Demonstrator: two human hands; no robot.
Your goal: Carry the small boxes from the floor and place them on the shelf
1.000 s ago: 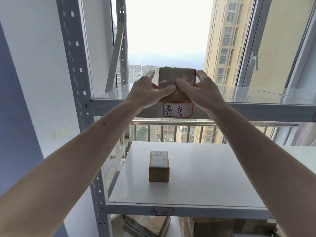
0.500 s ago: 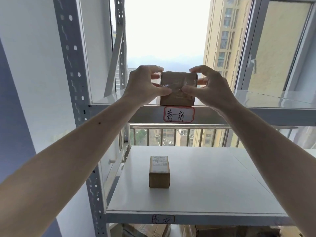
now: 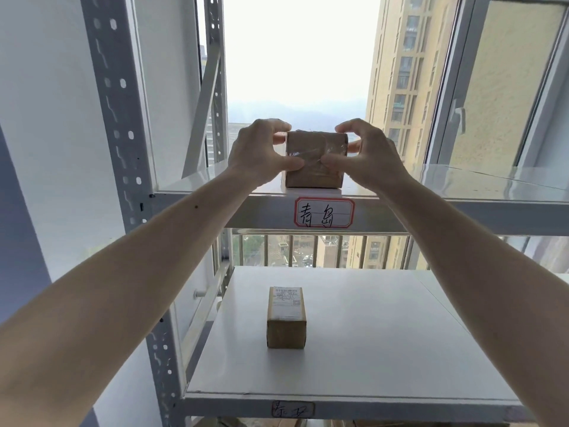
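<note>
A small brown taped box [image 3: 315,167] rests on the front edge of the upper shelf board [image 3: 480,188], right above a handwritten red-bordered label [image 3: 324,212]. My left hand [image 3: 261,151] grips its left side and my right hand [image 3: 368,154] grips its right side, thumbs pressed on the front face. A second small brown box [image 3: 287,317] with a white shipping label on top stands alone on the lower shelf board [image 3: 385,334].
A grey perforated upright [image 3: 123,167] of the rack stands at the left, with a white wall beside it. Behind the rack are a window, a railing and tall buildings. A window frame with a handle [image 3: 458,115] is at the right.
Both hands pushed the box a little further onto the upper shelf and set it down. Fingers shifted from wrapping the front to holding the sides.
</note>
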